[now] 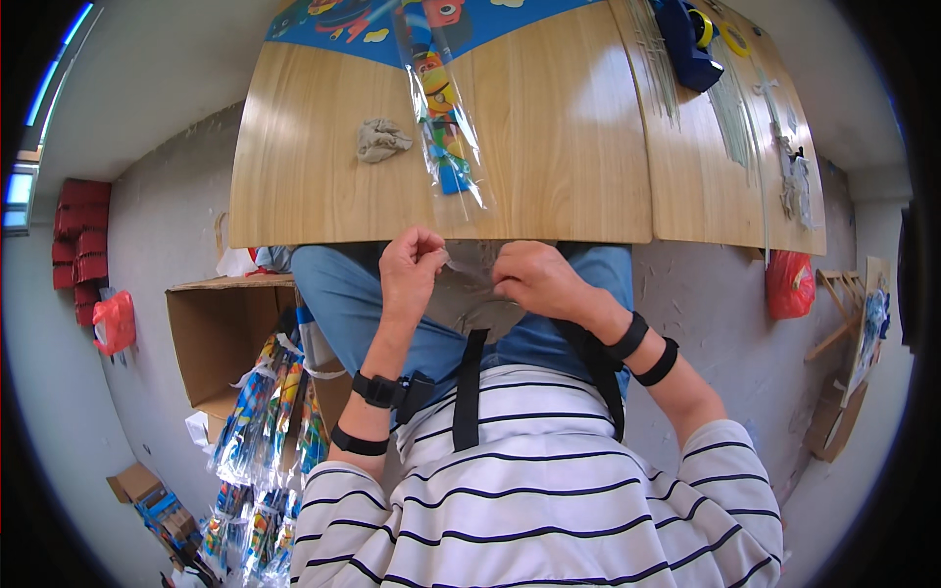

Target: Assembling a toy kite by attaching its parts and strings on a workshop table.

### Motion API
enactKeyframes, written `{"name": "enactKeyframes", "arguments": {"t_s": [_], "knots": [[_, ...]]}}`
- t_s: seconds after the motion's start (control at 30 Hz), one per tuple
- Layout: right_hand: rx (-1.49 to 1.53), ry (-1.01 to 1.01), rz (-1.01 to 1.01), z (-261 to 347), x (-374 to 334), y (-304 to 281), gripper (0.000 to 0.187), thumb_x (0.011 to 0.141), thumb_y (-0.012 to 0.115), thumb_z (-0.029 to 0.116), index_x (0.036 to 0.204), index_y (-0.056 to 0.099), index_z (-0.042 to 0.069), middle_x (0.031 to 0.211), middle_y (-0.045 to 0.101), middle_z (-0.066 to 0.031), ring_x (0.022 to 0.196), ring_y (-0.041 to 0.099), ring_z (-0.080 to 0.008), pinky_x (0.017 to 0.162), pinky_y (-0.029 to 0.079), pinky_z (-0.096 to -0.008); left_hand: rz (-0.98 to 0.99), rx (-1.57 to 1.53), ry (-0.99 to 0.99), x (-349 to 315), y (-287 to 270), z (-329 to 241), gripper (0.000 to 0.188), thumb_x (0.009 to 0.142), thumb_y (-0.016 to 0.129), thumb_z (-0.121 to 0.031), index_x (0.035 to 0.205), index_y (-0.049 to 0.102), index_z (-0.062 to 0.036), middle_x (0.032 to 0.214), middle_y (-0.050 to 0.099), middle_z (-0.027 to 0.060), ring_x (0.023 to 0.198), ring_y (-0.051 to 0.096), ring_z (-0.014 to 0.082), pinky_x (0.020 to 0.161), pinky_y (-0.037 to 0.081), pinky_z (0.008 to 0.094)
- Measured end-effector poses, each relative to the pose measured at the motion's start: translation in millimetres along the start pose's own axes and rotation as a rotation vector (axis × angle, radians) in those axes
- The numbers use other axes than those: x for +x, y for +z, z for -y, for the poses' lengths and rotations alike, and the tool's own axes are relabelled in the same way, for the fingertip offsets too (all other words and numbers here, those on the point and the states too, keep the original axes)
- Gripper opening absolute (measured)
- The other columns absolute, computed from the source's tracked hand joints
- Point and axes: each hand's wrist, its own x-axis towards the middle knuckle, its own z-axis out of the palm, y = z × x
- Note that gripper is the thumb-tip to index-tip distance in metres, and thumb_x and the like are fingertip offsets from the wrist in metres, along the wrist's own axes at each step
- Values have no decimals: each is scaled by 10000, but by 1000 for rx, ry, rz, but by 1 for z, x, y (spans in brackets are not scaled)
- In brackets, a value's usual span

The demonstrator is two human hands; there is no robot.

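Observation:
My left hand (412,272) is closed in a pinch at the table's near edge, above my lap. Facing it, my right hand (537,278) is also closed, fingers bent inward. Between them stretches a thin see-through strip (469,269), which looks like clear plastic; each hand grips an end. Beyond, on the wooden table (559,137), lies a long clear plastic sleeve (446,127) with a colourful folded printed piece inside, untouched. A crumpled greyish cloth or lump (380,141) sits left of the sleeve.
A blue printed sheet (343,24) covers the far table edge. A dark blue tape dispenser (691,44) and thin pale rods (733,118) lie at the right. An open cardboard box (221,343) and bundled sleeves (260,421) stand left of my legs. A red bag (789,284) is at the right.

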Motion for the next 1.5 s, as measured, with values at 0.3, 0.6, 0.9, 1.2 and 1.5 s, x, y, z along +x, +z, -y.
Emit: {"name": "enactKeyframes", "arguments": {"t_s": [0.3, 0.6, 0.9, 1.2, 1.5], "knots": [[-84, 228, -39, 2, 10, -6, 94, 745, 683, 91, 778, 633, 19, 768, 609, -155, 776, 608, -363, 679, 472, -453, 126, 134, -158, -6, -1, 8, 232, 779, 590, 113, 998, 613, 41, 835, 679, 95, 714, 657, 135, 651, 544, 248], [-31, 163, -139, 5, 38, 28, 187, 757, 657, 64, 941, 667, 33, 838, 639, -173, 851, 623, -378, 742, 493, -462, 98, -162, -178, -3, -5, -4, 285, 722, 657, 122, 987, 601, 33, 843, 664, 109, 739, 669, 178, 693, 575, 291], [-204, 77, -68, 1, 35, 39, 78, 740, 626, 33, 818, 617, 29, 794, 607, -167, 768, 616, -369, 657, 498, -456, 151, -172, -160, -5, -4, -5, 240, 741, 628, 145, 950, 592, 32, 842, 648, 93, 755, 643, 145, 683, 578, 276], [-525, 218, 368, -12, 10, 43, 103, 726, 656, 59, 803, 592, 33, 794, 627, -160, 762, 654, -359, 652, 514, -434, 76, 44, -132, -1, -20, 15, 243, 748, 667, 93, 972, 601, 28, 829, 651, 85, 736, 646, 136, 672, 562, 264], [-78, 341, -96, 3, 28, 36, 206, 783, 673, 103, 964, 637, 12, 909, 670, -194, 836, 641, -404, 741, 510, -467, 117, -212, -206, -2, -18, 3, 225, 783, 670, 47, 997, 613, 9, 833, 655, 61, 741, 645, 124, 691, 565, 263]]}}
